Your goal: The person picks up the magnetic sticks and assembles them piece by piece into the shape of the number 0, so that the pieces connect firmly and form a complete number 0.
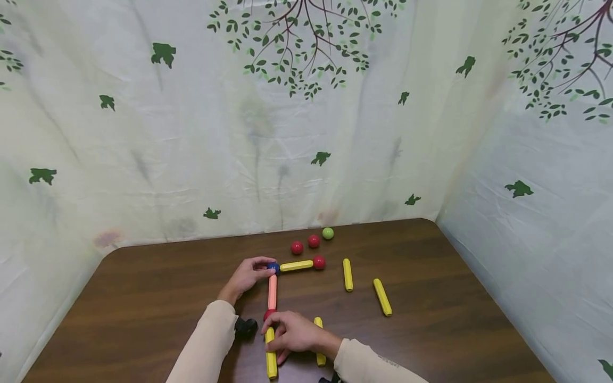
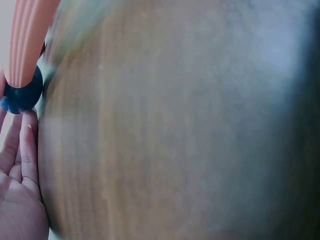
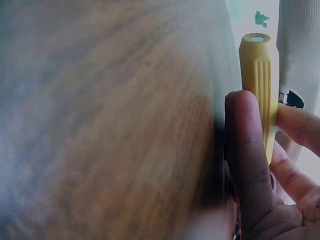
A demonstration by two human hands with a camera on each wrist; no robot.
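Note:
My left hand [image 1: 246,277] holds a blue ball [image 1: 273,267] between thumb and fingers. From that ball a yellow rod [image 1: 296,266] runs right to a red ball [image 1: 319,262], and a pink rod [image 1: 272,292] runs toward me. Another red ball [image 1: 268,314] sits at the pink rod's near end, partly hidden by the right fingers. My right hand [image 1: 298,332] pinches a second yellow rod [image 1: 271,364], whose far end lies close to that red ball. In the right wrist view, the ridged yellow rod [image 3: 261,75] shows a pale disc on its end.
Two loose red balls [image 1: 297,248] and a green ball [image 1: 328,233] lie near the far edge of the brown table [image 1: 158,298]. Two yellow rods [image 1: 382,298] lie to the right. Another yellow rod [image 1: 320,360] is partly under the right wrist. Fabric walls surround the table.

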